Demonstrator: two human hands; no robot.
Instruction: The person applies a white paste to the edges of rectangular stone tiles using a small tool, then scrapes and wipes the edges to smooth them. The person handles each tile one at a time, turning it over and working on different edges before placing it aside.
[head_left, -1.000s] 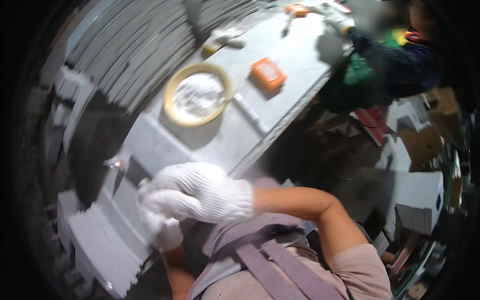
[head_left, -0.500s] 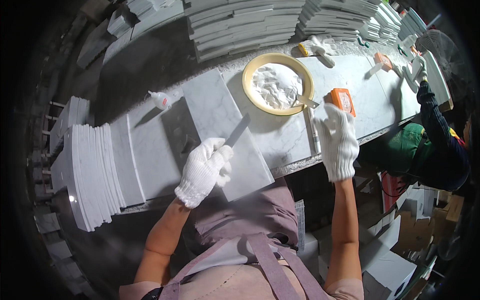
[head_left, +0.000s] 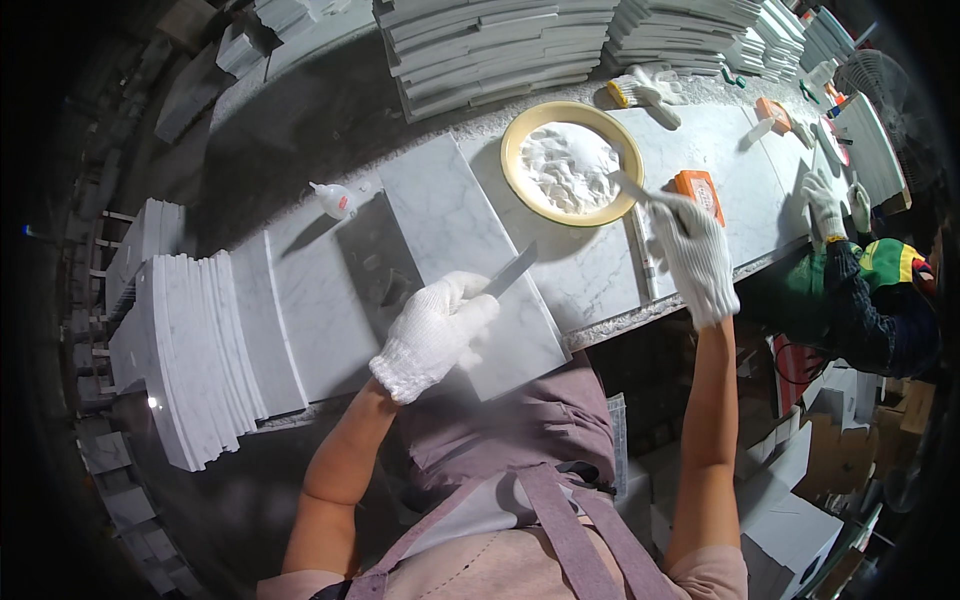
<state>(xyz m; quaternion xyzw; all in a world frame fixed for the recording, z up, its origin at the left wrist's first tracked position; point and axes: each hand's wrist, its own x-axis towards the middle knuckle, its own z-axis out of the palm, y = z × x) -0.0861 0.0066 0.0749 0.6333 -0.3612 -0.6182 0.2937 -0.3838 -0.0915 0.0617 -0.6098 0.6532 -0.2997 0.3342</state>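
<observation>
White, grey-veined marble tile (head_left: 470, 270) lies flat under the left hand (head_left: 432, 335), fingers closed on a blade (head_left: 512, 270).

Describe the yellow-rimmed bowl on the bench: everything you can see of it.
The bowl is round and shallow, with a pale yellow rim, plastic by the look of it. It sits upright on the marble-topped bench, near its far edge, in front of stacked stone tiles. It holds a white, lumpy paste that covers most of its bottom. A thin flat tool, held in the gloved right hand, reaches over its right rim into the paste. Nothing else touches it.
</observation>
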